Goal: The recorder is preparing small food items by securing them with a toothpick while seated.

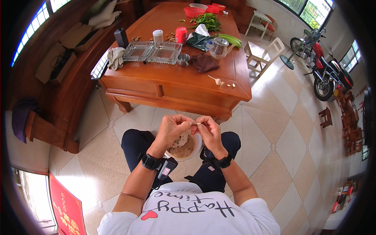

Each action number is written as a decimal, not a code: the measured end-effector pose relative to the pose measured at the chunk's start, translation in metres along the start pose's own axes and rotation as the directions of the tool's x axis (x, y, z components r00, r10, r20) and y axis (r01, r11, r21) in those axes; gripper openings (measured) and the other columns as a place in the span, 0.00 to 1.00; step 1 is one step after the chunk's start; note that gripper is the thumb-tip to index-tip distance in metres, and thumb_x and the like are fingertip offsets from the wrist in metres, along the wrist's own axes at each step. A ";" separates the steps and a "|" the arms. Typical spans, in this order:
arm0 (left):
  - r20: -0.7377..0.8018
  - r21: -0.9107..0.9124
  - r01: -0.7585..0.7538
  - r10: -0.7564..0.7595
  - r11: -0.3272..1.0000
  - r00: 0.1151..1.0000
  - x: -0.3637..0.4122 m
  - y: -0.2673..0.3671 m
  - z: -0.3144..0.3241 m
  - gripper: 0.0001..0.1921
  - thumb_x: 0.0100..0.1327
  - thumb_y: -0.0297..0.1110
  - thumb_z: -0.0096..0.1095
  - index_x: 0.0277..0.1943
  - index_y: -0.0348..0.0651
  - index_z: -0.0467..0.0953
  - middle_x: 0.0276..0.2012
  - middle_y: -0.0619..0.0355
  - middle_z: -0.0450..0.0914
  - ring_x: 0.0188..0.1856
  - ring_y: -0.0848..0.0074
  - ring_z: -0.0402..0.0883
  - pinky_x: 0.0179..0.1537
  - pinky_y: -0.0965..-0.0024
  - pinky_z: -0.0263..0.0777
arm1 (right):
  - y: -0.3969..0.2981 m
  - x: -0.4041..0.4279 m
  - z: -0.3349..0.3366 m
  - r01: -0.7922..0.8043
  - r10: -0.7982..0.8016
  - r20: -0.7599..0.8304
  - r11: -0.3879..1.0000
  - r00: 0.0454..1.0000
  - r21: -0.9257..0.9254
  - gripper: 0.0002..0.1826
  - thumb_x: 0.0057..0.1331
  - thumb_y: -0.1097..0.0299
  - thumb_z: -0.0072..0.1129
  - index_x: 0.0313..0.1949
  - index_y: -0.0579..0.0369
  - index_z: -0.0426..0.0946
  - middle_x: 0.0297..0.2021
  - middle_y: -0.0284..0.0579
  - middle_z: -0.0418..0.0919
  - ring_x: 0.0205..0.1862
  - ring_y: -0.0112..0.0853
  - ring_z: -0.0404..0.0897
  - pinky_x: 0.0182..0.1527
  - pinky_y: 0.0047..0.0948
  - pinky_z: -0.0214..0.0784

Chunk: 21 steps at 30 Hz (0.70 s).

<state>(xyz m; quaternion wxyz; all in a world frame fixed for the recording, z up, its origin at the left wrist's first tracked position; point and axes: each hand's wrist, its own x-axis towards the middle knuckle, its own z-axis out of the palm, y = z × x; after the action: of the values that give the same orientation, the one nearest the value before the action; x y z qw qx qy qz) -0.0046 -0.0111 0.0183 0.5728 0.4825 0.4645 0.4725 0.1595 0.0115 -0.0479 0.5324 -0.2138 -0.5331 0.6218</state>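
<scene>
My left hand [175,129] and my right hand [209,132] meet above a round white bin [198,145] between my knees. Pinched between the fingertips of both hands is a small pale garlic clove [199,123]. Papery scraps [182,147] lie in the bin below. On the near right corner of the wooden table [176,70] sit a garlic bulb with its stem [218,81] and loose peeled cloves [233,85]. Which hand bears more of the clove's hold cannot be told.
Across the table stand glass trays [164,53], a red can [181,35], a metal cup [183,59], a brown cloth [204,62], a glass pitcher [219,48] and green peppers [207,22]. A wooden bench [69,108] is at the left; a white chair [265,55] and a motorcycle [323,67] are at the right.
</scene>
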 end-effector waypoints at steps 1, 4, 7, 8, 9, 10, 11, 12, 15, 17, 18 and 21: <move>-0.001 0.000 0.004 -0.004 1.000 1.000 0.000 0.000 -0.001 0.08 0.59 0.27 0.59 0.34 0.28 0.78 0.29 0.55 0.81 0.31 0.81 0.79 0.37 0.78 0.74 | 0.001 0.000 0.001 -0.003 0.003 -0.001 1.000 1.000 0.002 0.08 0.67 0.71 0.50 0.42 0.62 0.67 0.34 0.42 0.75 0.33 0.26 0.77 0.38 0.23 0.74; 0.004 -0.028 -0.015 0.015 0.999 1.000 0.001 -0.001 -0.002 0.08 0.59 0.27 0.58 0.34 0.29 0.78 0.29 0.56 0.81 0.31 0.81 0.79 0.37 0.78 0.74 | 0.002 0.001 0.001 -0.010 0.011 -0.001 0.999 1.000 0.042 0.08 0.67 0.71 0.49 0.43 0.62 0.67 0.34 0.42 0.75 0.33 0.26 0.78 0.38 0.23 0.74; 0.003 -0.035 -0.004 0.004 0.999 1.000 0.002 -0.004 -0.003 0.08 0.59 0.28 0.58 0.34 0.29 0.78 0.29 0.55 0.81 0.30 0.81 0.79 0.36 0.78 0.74 | 0.002 0.001 0.002 -0.020 0.020 0.000 0.998 1.000 0.054 0.08 0.67 0.71 0.49 0.43 0.62 0.67 0.35 0.42 0.75 0.33 0.26 0.77 0.38 0.24 0.74; 0.001 -0.042 -0.002 0.002 0.999 1.000 0.002 -0.004 -0.003 0.08 0.59 0.28 0.58 0.34 0.29 0.78 0.29 0.55 0.81 0.30 0.81 0.79 0.36 0.78 0.74 | 0.002 0.000 0.002 -0.034 0.034 -0.004 0.997 0.999 0.066 0.08 0.67 0.71 0.49 0.43 0.62 0.67 0.35 0.42 0.75 0.33 0.26 0.77 0.39 0.24 0.74; -0.001 -0.048 0.000 0.000 0.999 1.000 0.002 -0.005 -0.003 0.08 0.59 0.28 0.58 0.34 0.29 0.78 0.29 0.55 0.81 0.30 0.81 0.79 0.36 0.78 0.74 | 0.003 0.000 0.002 -0.048 0.048 -0.007 0.996 0.999 0.078 0.08 0.67 0.71 0.49 0.43 0.62 0.67 0.35 0.42 0.75 0.33 0.26 0.77 0.39 0.24 0.74; -0.002 -0.047 -0.001 0.001 0.999 1.000 0.002 -0.006 -0.003 0.08 0.59 0.28 0.58 0.34 0.29 0.78 0.29 0.55 0.81 0.30 0.81 0.79 0.36 0.78 0.74 | 0.003 0.000 0.002 -0.047 0.047 -0.006 0.996 0.999 0.078 0.08 0.67 0.71 0.49 0.43 0.62 0.67 0.35 0.42 0.75 0.33 0.26 0.77 0.39 0.24 0.74; 0.001 -0.046 -0.001 0.001 0.999 1.000 0.001 -0.006 -0.004 0.08 0.59 0.28 0.59 0.34 0.29 0.78 0.29 0.55 0.81 0.30 0.81 0.79 0.36 0.78 0.74 | 0.004 -0.001 0.001 -0.055 0.056 -0.004 0.994 0.998 0.093 0.08 0.67 0.72 0.49 0.43 0.62 0.67 0.35 0.42 0.75 0.33 0.26 0.77 0.39 0.24 0.74; 0.004 -0.045 -0.001 0.001 0.999 1.000 0.002 -0.006 -0.004 0.08 0.59 0.28 0.59 0.34 0.29 0.78 0.29 0.55 0.81 0.30 0.81 0.79 0.36 0.78 0.74 | 0.004 -0.001 0.001 -0.063 0.064 -0.003 0.992 0.998 0.107 0.08 0.67 0.72 0.49 0.43 0.61 0.67 0.35 0.42 0.75 0.34 0.26 0.77 0.39 0.25 0.74; 0.008 -0.105 0.043 -0.042 0.994 0.999 0.000 -0.001 -0.002 0.08 0.59 0.27 0.59 0.34 0.27 0.77 0.30 0.53 0.81 0.32 0.79 0.80 0.38 0.77 0.75 | 0.002 -0.001 0.001 -0.067 0.069 -0.002 0.972 0.998 0.223 0.08 0.68 0.71 0.48 0.43 0.61 0.67 0.36 0.42 0.75 0.35 0.26 0.77 0.40 0.26 0.74; 0.015 -0.141 0.044 -0.042 0.989 0.999 0.002 -0.003 -0.004 0.08 0.59 0.26 0.58 0.34 0.27 0.76 0.30 0.52 0.81 0.33 0.77 0.81 0.39 0.77 0.75 | 0.003 0.001 -0.003 -0.070 0.070 0.009 0.967 0.997 0.243 0.07 0.68 0.71 0.48 0.43 0.61 0.67 0.36 0.42 0.75 0.36 0.26 0.77 0.40 0.27 0.74; 0.023 -0.180 0.048 -0.044 0.982 0.999 0.003 -0.003 -0.004 0.08 0.59 0.26 0.58 0.35 0.26 0.76 0.30 0.51 0.81 0.34 0.76 0.81 0.40 0.76 0.76 | 0.003 0.001 -0.004 -0.077 0.074 0.019 0.962 0.997 0.262 0.07 0.68 0.71 0.48 0.43 0.61 0.68 0.36 0.42 0.75 0.36 0.27 0.77 0.40 0.27 0.75; 0.021 -0.153 0.057 -0.055 0.987 0.998 0.002 0.002 -0.004 0.08 0.60 0.25 0.58 0.36 0.25 0.76 0.31 0.49 0.81 0.36 0.74 0.82 0.43 0.75 0.76 | 0.001 0.002 -0.005 -0.076 0.071 0.031 0.975 0.997 0.207 0.07 0.68 0.71 0.48 0.42 0.61 0.67 0.37 0.43 0.74 0.36 0.27 0.77 0.40 0.27 0.75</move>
<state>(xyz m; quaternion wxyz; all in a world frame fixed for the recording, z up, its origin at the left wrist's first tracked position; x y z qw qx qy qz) -0.0087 -0.0084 0.0199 0.6252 0.4275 0.4352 0.4867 0.1627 0.0154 -0.0496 0.5222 -0.1692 -0.4628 0.6961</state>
